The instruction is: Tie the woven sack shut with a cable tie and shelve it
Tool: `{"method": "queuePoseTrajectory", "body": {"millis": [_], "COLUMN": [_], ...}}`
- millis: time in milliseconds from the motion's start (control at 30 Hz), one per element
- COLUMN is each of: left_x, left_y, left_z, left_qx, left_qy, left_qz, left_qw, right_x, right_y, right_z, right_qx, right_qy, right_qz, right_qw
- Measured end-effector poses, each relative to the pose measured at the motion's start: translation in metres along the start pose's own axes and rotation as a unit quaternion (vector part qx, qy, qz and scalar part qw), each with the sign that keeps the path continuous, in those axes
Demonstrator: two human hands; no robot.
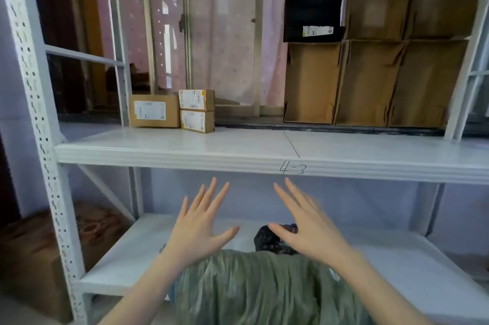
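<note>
A grey-green woven sack [262,287] lies on the lower white shelf [127,253] in front of me. Its gathered dark neck [267,238] points toward the back wall. I cannot make out a cable tie on the neck. My left hand [198,224] hovers above the sack's left side, fingers spread and holding nothing. To the right, my right hand [307,227] is also spread flat, slightly blurred, its thumb in front of the sack's neck. Neither hand grips the sack.
The upper shelf [185,147] is marked "4-3" on its front edge. Three small labelled cardboard boxes [172,110] stand at its back left, larger open cartons [370,81] at back right. A perforated upright post [39,113] is on the left, a brown box [31,258] beside it.
</note>
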State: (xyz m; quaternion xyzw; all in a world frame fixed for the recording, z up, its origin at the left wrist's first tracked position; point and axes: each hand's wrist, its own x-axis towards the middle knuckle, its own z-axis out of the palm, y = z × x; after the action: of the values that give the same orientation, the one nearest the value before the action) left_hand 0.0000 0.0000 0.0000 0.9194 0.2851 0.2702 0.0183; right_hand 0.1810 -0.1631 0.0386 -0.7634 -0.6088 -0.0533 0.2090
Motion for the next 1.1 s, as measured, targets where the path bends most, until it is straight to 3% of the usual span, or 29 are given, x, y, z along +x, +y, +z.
{"method": "queuePoseTrajectory", "body": {"millis": [400, 467, 567, 700, 900, 967, 1100], "left_x": [0.018, 0.023, 0.026, 0.016, 0.025, 0.027, 0.020], "left_y": [-0.046, -0.058, -0.079, -0.091, -0.116, -0.127, -0.148], "left_z": [0.124, 0.147, 0.185, 0.223, 0.266, 0.281, 0.326], "left_qx": [-0.014, -0.061, -0.137, -0.059, 0.105, 0.151, 0.150], "left_qy": [-0.088, -0.131, -0.256, -0.375, -0.287, -0.299, -0.271], "left_qz": [-0.062, -0.117, -0.179, -0.126, -0.054, -0.055, -0.057], "left_qw": [0.994, 0.983, 0.940, 0.917, 0.951, 0.941, 0.949], "right_x": [0.047, 0.062, 0.087, 0.109, 0.127, 0.130, 0.134], "right_y": [0.043, 0.052, 0.069, 0.085, 0.091, 0.093, 0.095], "right_z": [0.123, 0.146, 0.181, 0.227, 0.287, 0.308, 0.343], "right_qx": [0.002, 0.022, 0.041, 0.032, 0.048, 0.044, 0.026], "right_qy": [-0.097, -0.119, -0.182, -0.247, -0.236, -0.239, -0.253], "right_qz": [0.022, 0.033, 0.026, 0.005, 0.004, 0.007, 0.000], "right_qw": [0.995, 0.992, 0.982, 0.968, 0.970, 0.970, 0.967]}}
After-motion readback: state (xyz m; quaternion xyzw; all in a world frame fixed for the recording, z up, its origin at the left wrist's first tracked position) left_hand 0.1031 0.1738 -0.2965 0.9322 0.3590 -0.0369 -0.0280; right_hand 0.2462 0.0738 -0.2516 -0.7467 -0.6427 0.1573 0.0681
